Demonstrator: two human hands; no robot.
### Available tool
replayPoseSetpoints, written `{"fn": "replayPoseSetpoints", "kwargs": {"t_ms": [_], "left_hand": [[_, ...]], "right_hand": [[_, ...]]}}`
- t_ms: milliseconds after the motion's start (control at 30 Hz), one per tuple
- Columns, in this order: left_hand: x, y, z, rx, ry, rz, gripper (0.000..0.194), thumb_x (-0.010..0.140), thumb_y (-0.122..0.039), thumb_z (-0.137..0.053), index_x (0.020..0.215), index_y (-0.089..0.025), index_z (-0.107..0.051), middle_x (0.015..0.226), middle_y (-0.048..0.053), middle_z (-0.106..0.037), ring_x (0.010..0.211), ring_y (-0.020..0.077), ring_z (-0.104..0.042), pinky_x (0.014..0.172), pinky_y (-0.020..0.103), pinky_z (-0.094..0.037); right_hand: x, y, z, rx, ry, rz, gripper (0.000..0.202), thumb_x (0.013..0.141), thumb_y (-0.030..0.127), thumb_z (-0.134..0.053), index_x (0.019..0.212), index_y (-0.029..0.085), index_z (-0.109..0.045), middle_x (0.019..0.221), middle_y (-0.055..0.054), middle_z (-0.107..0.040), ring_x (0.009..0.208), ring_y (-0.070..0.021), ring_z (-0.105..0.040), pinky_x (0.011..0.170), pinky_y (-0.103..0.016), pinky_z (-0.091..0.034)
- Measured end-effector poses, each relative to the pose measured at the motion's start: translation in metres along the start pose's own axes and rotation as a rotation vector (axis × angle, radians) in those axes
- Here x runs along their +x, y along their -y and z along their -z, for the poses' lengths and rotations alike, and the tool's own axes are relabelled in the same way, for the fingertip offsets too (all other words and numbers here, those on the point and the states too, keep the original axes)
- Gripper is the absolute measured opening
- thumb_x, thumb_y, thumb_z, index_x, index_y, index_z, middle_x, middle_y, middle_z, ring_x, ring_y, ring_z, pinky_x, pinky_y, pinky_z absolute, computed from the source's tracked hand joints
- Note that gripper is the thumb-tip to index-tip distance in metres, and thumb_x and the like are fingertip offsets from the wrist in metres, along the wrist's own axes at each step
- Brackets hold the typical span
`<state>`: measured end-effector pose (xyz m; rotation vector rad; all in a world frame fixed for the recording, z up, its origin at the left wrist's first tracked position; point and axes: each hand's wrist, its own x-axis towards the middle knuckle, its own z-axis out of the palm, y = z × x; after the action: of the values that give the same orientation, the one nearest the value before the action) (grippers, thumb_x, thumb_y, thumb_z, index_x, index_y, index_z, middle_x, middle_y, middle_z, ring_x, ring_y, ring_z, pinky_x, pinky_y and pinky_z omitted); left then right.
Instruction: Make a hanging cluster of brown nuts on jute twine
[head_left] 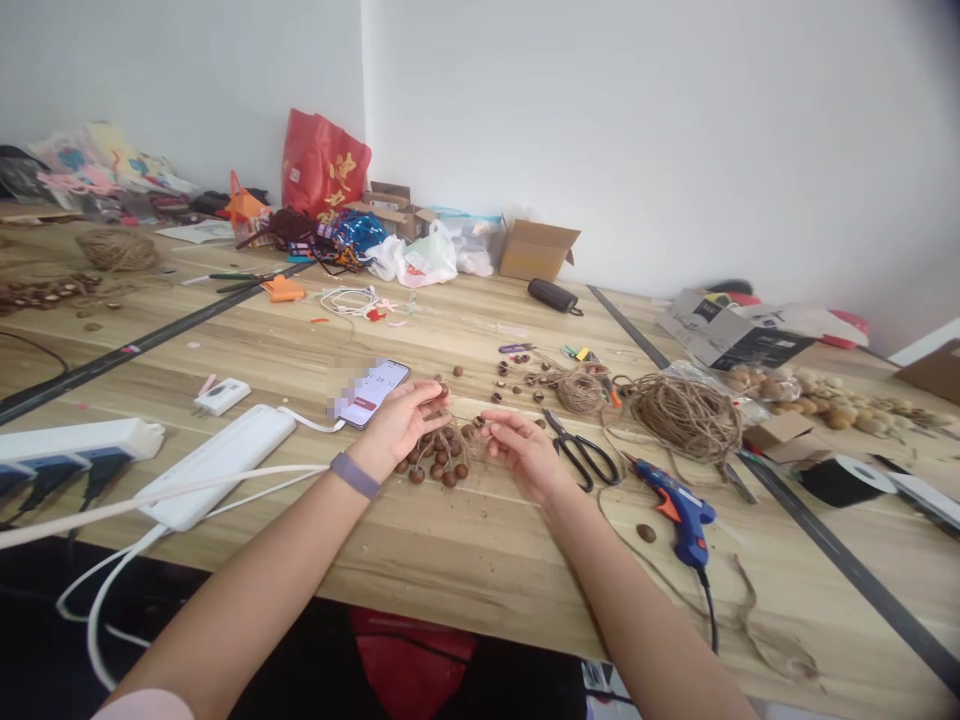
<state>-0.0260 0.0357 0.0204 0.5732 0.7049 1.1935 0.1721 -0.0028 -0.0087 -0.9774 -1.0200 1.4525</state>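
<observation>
A bunch of brown, nut-like balls [438, 470] on thin twine stems lies on the wooden table between my hands. My left hand [405, 418] is closed above its left side, thumb and fingers pinching one brown ball [444, 389]. On the other side, my right hand [519, 445] has its fingers bent together beside the stems. A small brown piece [478, 423] shows at those fingertips, but what they grip is too small to make out. Black-handled scissors [581, 450] lie just right of my right hand, and a blue glue gun [679, 508] rests farther right.
Left of my hands are a lit phone [369, 393], a white power strip [217, 465] and trailing cables. Loose nut halves [502, 368] and twine coils [684, 412] lie to the right. Bags and a cardboard box [536, 250] line the wall.
</observation>
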Motion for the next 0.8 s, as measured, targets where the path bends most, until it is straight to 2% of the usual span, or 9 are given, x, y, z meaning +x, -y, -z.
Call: {"fn": "replayPoseSetpoints", "kwargs": {"t_ms": [133, 267, 467, 667, 733, 800], "left_hand": [[-0.001, 0.002, 0.000, -0.014, 0.002, 0.026, 0.009, 0.073, -0.006, -0.070, 0.072, -0.013, -0.066, 0.074, 0.003, -0.070, 0.072, 0.0151, -0.067, 0.084, 0.047, -0.057], [-0.003, 0.005, -0.002, -0.009, -0.009, 0.042, 0.009, 0.074, -0.006, -0.070, 0.072, -0.013, -0.065, 0.074, 0.003, -0.070, 0.072, 0.0145, -0.067, 0.080, 0.041, -0.059], [-0.005, 0.011, -0.006, -0.032, 0.033, 0.076, 0.009, 0.074, -0.005, -0.069, 0.072, -0.013, -0.066, 0.075, 0.003, -0.070, 0.071, 0.0150, -0.068, 0.082, 0.043, -0.059], [-0.003, 0.014, -0.003, -0.063, 0.039, 0.069, 0.008, 0.075, -0.007, -0.071, 0.073, -0.013, -0.066, 0.076, 0.004, -0.072, 0.072, 0.0146, -0.069, 0.089, 0.042, -0.057], [-0.002, 0.015, -0.002, -0.051, 0.032, 0.074, 0.009, 0.076, -0.006, -0.071, 0.074, -0.013, -0.066, 0.075, 0.004, -0.072, 0.071, 0.0140, -0.069, 0.089, 0.039, -0.056], [-0.001, 0.015, -0.002, -0.032, 0.020, 0.081, 0.009, 0.076, -0.005, -0.071, 0.074, -0.012, -0.066, 0.074, 0.004, -0.072, 0.070, 0.0132, -0.069, 0.087, 0.034, -0.056]], "right_hand": [[-0.003, -0.001, -0.006, -0.003, 0.076, -0.015, 0.028, 0.061, 0.035, -0.088, 0.081, 0.019, -0.077, 0.075, -0.001, -0.071, 0.060, -0.0097, -0.056, 0.061, -0.025, -0.044], [-0.004, 0.000, -0.010, -0.028, 0.096, 0.000, 0.028, 0.062, 0.036, -0.087, 0.082, 0.019, -0.076, 0.075, -0.001, -0.071, 0.058, -0.0091, -0.054, 0.059, -0.024, -0.042], [-0.004, 0.003, -0.009, -0.098, 0.112, 0.010, 0.033, 0.064, 0.035, -0.085, 0.089, 0.019, -0.070, 0.073, 0.000, -0.071, 0.054, -0.0083, -0.051, 0.051, -0.022, -0.037], [-0.002, -0.005, -0.011, -0.455, 0.120, 0.003, 0.045, 0.069, 0.024, -0.071, 0.113, 0.019, -0.064, 0.070, 0.003, -0.071, 0.054, -0.0113, -0.056, 0.052, -0.023, -0.041], [-0.001, -0.009, -0.013, -0.614, 0.059, 0.039, 0.043, 0.071, 0.022, -0.065, 0.114, 0.019, -0.064, 0.068, 0.003, -0.070, 0.057, -0.0134, -0.059, 0.055, -0.025, -0.043], [-0.002, -0.012, -0.014, -0.764, -0.008, 0.100, 0.034, 0.074, 0.022, -0.061, 0.107, 0.019, -0.067, 0.067, 0.002, -0.069, 0.059, -0.0143, -0.060, 0.057, -0.026, -0.044]]}}
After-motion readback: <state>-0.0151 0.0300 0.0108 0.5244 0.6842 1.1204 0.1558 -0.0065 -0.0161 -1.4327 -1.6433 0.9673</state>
